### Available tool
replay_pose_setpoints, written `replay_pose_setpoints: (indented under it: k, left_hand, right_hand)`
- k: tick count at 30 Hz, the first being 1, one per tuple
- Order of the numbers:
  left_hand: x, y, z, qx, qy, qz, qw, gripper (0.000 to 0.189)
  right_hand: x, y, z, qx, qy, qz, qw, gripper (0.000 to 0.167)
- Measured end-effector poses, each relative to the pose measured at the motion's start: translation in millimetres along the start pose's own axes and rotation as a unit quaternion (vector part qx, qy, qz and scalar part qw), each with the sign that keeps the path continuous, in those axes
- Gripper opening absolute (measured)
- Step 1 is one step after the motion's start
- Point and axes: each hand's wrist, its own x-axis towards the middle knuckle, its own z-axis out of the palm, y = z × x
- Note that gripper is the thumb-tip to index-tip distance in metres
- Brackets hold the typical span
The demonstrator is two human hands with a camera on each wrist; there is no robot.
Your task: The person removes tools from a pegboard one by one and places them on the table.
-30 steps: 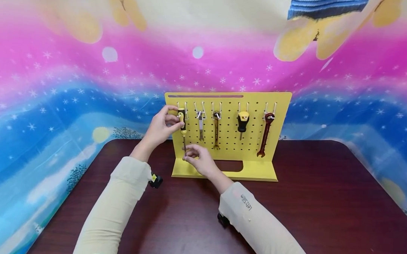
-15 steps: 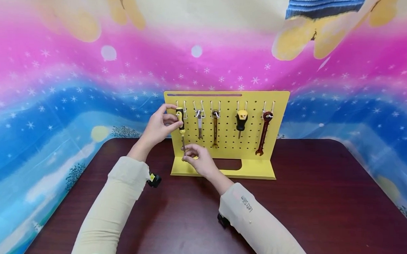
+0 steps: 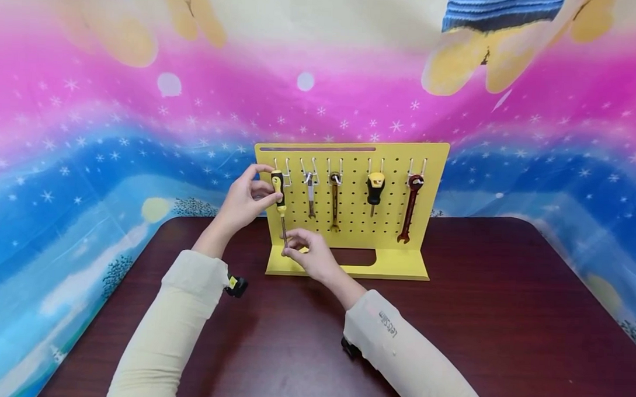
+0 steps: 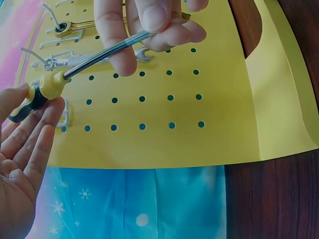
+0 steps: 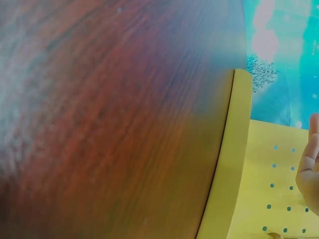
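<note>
The screwdriver, pinched at handle by curled left hand and at shaft by right hand, was slightly lowered, perhaps off the left hook.

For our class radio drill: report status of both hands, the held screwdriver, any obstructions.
Left hand gripping handle; right hand pinching lower shaft. Black-and-yellow screwdriver tip-down at leftmost pegboard hook; seating unclear. No obstruction visible.

right sleeve | dark lettering near the wrist end | reads "LetsSlim" | small, apostrophe unclear

Snowflake-printed cloth hangs behind a dark table.
</note>
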Motion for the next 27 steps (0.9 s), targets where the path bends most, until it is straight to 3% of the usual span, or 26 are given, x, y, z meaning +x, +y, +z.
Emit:
replay_pose_setpoints:
  k: [16, 27]
  left_hand:
    - [-10.0, 11.5, -7.7, -0.002, -0.004, 0.009, 0.9999, 0.054]
    - [-14.3, 14.6, -11.4, 0.007, -0.004, 0.032, 0.9994, 0.054]
  right_hand:
    - [-10.6, -15.5, 0.2, -0.014, -0.023, -0.032, 0.9991, 0.028]
    - [-16.1, -23.6, -1.1, 0.003, -0.056, -0.03, 0.998, 0.027]
